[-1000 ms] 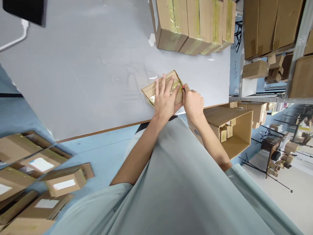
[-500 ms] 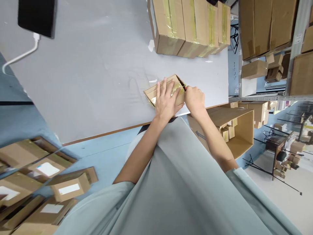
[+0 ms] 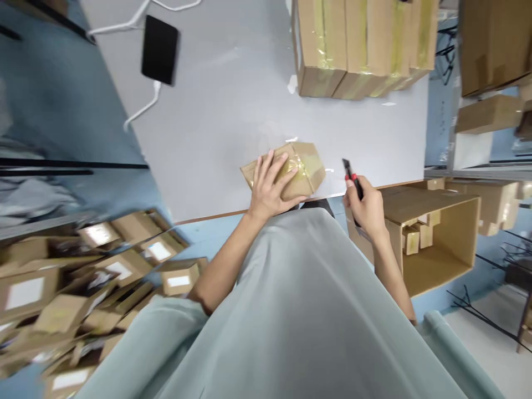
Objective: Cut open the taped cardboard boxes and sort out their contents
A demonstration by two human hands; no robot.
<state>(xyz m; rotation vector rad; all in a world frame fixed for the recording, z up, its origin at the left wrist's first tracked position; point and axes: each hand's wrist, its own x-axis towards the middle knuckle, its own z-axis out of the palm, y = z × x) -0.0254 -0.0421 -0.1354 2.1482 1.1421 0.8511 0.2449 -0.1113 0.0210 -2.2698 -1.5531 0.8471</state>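
A small cardboard box [image 3: 313, 166] with clear yellowish tape lies near the table's front edge. My left hand [image 3: 270, 188] rests on top of it with the fingers spread, covering part of its upper face. To the right of the box, and apart from it, my right hand [image 3: 368, 210] is closed around a black and red utility knife [image 3: 356, 185]. The knife's dark tip points up and away from me. Tape on the box's top shines beside my left fingertips.
Several taped cartons [image 3: 324, 50] stand in a row at the back right of the grey table [image 3: 208, 127]. A black phone-like device [image 3: 160, 50] with white cables lies at the left. A large open carton [image 3: 436, 260] holds small boxes at the right. Opened boxes [image 3: 120, 269] crowd the lower left.
My right hand has drawn back from the box to the right, with the utility knife now in full view. The box sits turned under my left hand. The camera view has shifted left.
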